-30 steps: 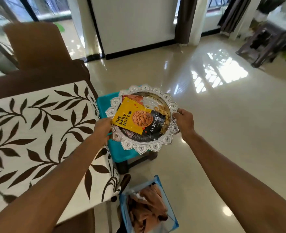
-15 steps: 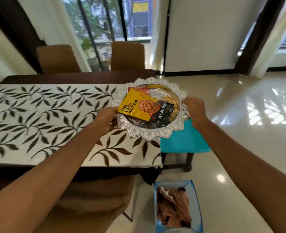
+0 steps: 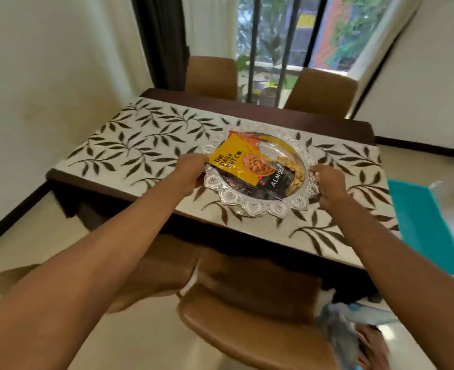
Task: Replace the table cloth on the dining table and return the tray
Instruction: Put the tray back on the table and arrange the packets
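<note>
From my feed I look down on the dark wooden dining table (image 3: 335, 124), the largest thing in view, with its long side running across the picture. Over it lies the table cloth (image 3: 145, 140), pale with a dark leaf-and-branch pattern, leaving a bare wood strip along the far edge. Two brown chairs (image 3: 212, 76) stand at the far side in front of the window, and a third, the near chair (image 3: 247, 316), sits pushed toward the table just below my arms. To the right, beside the table end, I see a teal stool (image 3: 423, 222). In the lower right corner is a blue bag (image 3: 338, 337), blurred, with something brown inside it. Over the right half of the cloth is the silver tray (image 3: 247, 206), round with a scalloped, embossed rim; I cannot tell whether it rests on the cloth or hangs just above it. In the tray lies a yellow and black almond packet (image 3: 236, 164), with loose nuts (image 3: 292, 169) showing at its right. My left hand (image 3: 188, 172) is clamped on the tray's left rim and my right hand (image 3: 327, 182) is clamped on its right rim, the two set apart by the tray's full width.
</note>
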Tool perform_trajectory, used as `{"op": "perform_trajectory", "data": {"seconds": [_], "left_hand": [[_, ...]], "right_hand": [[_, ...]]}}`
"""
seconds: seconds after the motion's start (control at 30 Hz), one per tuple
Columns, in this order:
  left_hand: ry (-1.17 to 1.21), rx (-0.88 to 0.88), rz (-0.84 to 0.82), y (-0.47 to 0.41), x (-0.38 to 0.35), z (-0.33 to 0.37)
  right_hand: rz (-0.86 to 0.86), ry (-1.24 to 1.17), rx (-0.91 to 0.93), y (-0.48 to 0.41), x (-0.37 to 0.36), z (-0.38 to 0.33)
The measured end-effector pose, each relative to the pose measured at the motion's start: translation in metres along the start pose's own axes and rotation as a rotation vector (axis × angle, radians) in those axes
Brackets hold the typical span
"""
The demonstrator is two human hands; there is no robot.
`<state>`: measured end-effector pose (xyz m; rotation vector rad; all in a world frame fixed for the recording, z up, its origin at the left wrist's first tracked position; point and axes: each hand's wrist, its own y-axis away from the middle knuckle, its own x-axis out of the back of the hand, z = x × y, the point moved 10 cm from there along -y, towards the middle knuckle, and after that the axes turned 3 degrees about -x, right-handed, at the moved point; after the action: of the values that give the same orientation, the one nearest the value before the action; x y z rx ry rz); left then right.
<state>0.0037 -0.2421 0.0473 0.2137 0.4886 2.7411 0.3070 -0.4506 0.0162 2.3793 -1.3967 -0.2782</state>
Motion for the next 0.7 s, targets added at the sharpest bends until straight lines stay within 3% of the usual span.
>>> {"op": "perform_trajectory", "data": {"seconds": [0.23,0.4,0.7], "left_hand": [[0.014,0.039,0.047,-0.058,0.1,0.003],[0.039,0.083,0.057,-0.094,0.107,0.005],[-0.022,0.149,0.006,-0.193,0.085,0.029]], "right_hand": [[-0.028,0.078,-0.012,0.013,-0.109,0.011],[-0.078,0.051,0.029,-0.014,-0.154,-0.003],[0.048,0.081,0.078,-0.085,-0.19,-0.04]]}}
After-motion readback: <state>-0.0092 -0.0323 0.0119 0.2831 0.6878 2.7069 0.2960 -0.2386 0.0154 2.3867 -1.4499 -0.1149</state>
